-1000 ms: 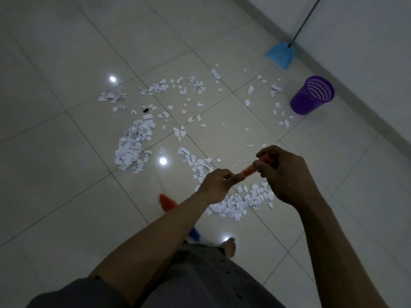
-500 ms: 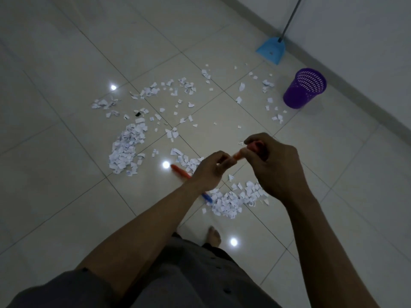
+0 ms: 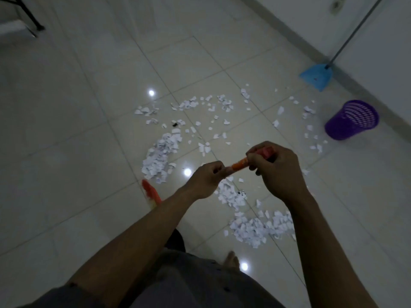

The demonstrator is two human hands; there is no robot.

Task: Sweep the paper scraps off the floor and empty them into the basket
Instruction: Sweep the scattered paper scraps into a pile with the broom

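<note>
Left hand (image 3: pixel 206 181) and right hand (image 3: pixel 278 172): fingers curled round the orange broom handle (image 3: pixel 240 164), right hand at its top end. Paper scraps (image 3: pixel 160 156) scattered on the floor (image 3: pixel 66 152) ahead, with two heaps nearby. Basket (image 3: pixel 351 120) upright farther right, near the wall (image 3: pixel 389 63); dustpan (image 3: pixel 317 76) beyond.

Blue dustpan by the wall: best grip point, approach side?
Probably the grey handle above the pan, not the blue dustpan blade itself. The handle slants up toward the wall, so come from the open floor side and wrap fingers round the thin shaft.
</note>
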